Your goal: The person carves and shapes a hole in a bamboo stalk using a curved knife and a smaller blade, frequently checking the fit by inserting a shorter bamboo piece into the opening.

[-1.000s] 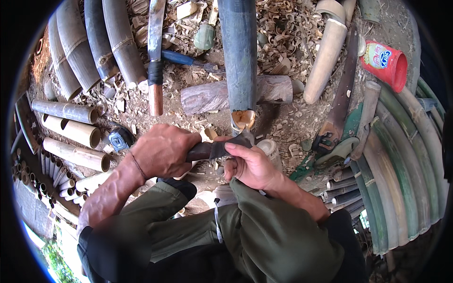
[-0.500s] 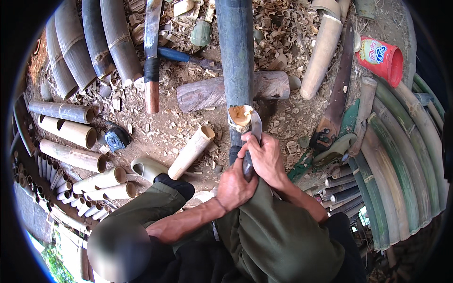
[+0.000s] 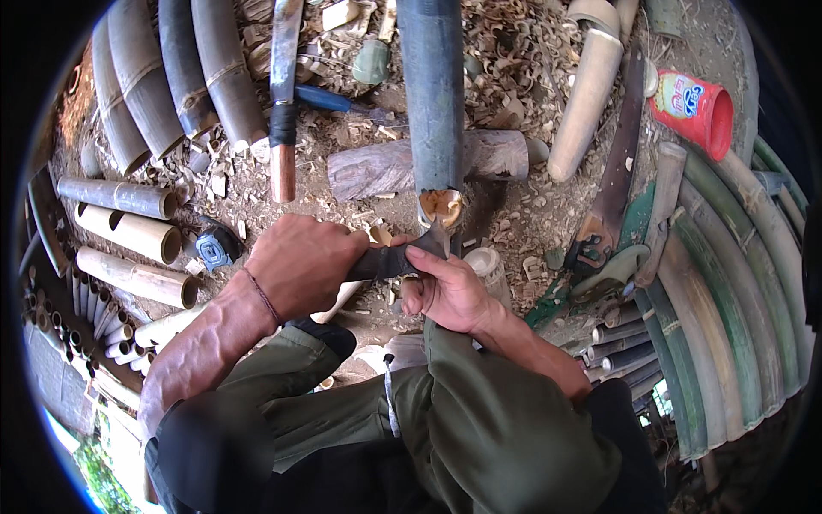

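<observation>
My left hand [image 3: 304,265] is closed round the dark wrapped handle of a knife [image 3: 387,263], which lies crosswise, its blade pointing right. My right hand [image 3: 454,291] has its thumb pressed along the knife near the blade, with the fingers curled below. The blade is at the near cut end of a thick dark bamboo pole [image 3: 435,103], whose pale, hollowed end faces me. Under the pole lies a short log [image 3: 372,170]. Part of the blade is hidden by my right thumb.
At left are cut bamboo tubes [image 3: 137,278] and a blue tape measure [image 3: 214,248]. A machete [image 3: 283,111] and a blue-handled tool [image 3: 325,98] lie beyond. To the right are a saw [image 3: 615,163], a red packet [image 3: 698,111] and bent bamboo lengths [image 3: 728,317]. Shavings cover the ground.
My left hand has swung left and up, and the knife has turned from pointing away from me to lying crosswise. My right hand has shifted slightly down, its thumb now along the knife.
</observation>
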`<state>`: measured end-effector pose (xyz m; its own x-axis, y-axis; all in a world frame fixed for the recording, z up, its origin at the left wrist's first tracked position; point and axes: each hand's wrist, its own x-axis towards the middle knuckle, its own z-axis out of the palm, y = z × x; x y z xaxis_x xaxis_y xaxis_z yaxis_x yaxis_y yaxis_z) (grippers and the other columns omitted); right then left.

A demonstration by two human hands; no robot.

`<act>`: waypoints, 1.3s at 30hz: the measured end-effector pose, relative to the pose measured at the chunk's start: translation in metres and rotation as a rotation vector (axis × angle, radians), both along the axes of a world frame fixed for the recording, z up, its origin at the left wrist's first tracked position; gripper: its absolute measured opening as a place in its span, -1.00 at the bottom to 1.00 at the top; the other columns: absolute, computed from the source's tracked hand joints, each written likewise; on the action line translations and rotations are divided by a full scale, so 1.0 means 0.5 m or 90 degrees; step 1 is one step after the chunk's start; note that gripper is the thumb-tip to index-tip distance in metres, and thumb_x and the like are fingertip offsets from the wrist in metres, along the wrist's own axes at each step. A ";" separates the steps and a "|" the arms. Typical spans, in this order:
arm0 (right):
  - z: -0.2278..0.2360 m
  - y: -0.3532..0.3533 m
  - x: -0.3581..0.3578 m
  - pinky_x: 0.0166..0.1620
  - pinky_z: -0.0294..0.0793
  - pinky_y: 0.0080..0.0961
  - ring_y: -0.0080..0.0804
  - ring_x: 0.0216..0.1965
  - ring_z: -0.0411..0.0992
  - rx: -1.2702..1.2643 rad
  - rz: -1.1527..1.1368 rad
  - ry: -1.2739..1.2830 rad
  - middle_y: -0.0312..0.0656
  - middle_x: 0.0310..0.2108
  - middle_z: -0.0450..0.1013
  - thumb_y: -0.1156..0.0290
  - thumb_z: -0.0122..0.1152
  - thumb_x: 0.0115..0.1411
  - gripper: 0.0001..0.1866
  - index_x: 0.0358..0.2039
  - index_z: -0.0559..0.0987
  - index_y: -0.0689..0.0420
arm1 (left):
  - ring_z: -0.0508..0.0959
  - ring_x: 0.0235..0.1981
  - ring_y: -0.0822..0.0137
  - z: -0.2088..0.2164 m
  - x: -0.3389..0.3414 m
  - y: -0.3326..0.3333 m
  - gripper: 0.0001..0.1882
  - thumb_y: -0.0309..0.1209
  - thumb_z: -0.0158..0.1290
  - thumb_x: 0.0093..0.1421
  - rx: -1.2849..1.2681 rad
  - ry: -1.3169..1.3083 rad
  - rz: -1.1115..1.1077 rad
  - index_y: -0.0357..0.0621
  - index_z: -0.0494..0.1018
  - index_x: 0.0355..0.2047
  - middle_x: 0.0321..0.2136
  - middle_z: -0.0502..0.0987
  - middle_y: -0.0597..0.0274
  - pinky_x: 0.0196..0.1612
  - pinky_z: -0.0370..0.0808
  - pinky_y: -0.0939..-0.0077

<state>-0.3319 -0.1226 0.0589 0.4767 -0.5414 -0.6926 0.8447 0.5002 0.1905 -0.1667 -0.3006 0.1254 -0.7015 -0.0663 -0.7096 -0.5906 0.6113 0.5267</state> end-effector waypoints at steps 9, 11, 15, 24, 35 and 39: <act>0.066 0.025 -0.055 -0.47 0.51 -0.53 -0.50 -0.58 0.47 -0.055 0.261 0.282 -0.14 -0.03 0.49 0.30 0.03 0.37 -0.71 0.02 0.42 0.17 | 0.57 -0.43 0.14 -0.067 0.042 0.215 -0.77 -0.49 0.12 -0.04 -0.076 0.198 0.237 -0.14 0.35 -0.35 -0.49 0.45 0.17 -0.41 0.50 0.25; 0.064 0.012 -0.048 -0.45 0.53 -0.52 -0.48 -0.56 0.49 -0.038 0.170 0.205 -0.13 0.02 0.48 0.29 0.04 0.38 -0.69 0.04 0.40 0.17 | 0.57 -0.46 0.16 -0.027 0.024 0.147 -0.79 -0.47 0.12 -0.03 -0.132 0.177 0.174 -0.13 0.36 -0.37 -0.50 0.46 0.18 -0.42 0.50 0.24; 0.027 -0.010 -0.023 -0.38 0.57 -0.44 -0.43 -0.48 0.52 -0.015 0.075 0.045 -0.18 -0.09 0.50 0.29 0.05 0.37 -0.66 0.07 0.40 0.18 | 0.60 -0.46 0.01 -0.003 0.011 0.044 -0.84 -0.44 0.10 0.02 0.006 0.026 0.073 -0.15 0.39 -0.37 -0.52 0.49 0.10 -0.38 0.50 0.12; 0.043 -0.012 -0.049 -0.47 0.46 -0.41 -0.38 -0.59 0.51 -0.063 0.510 0.585 -0.20 -0.59 0.46 0.06 0.04 0.34 -0.53 -0.31 0.55 0.31 | 0.59 -0.41 -0.20 -0.089 0.001 0.287 -0.62 -0.39 0.18 0.01 0.223 0.064 0.496 -0.24 0.33 -0.20 -0.48 0.55 -0.19 -0.30 0.54 0.02; 0.080 -0.023 -0.047 -0.32 0.52 -0.21 -0.08 -0.44 0.57 -0.167 0.805 0.923 -0.02 -0.58 0.52 0.16 -0.16 0.41 -0.59 -0.31 0.53 0.22 | 0.61 -0.34 -0.20 -0.094 -0.082 0.405 -0.56 -0.30 0.23 0.02 0.226 0.068 0.737 -0.27 0.38 -0.14 -0.41 0.57 -0.29 -0.24 0.55 0.05; -0.037 0.015 0.018 -0.47 0.53 -0.42 -0.32 -0.50 0.56 -0.420 0.549 0.846 -0.12 -0.54 0.50 0.18 -0.03 0.38 -0.66 -0.24 0.46 0.26 | 0.64 -0.40 0.25 -0.140 0.014 0.365 -0.69 -0.38 0.27 0.01 0.203 0.061 0.818 -0.27 0.50 -0.26 -0.44 0.61 -0.03 -0.26 0.56 0.31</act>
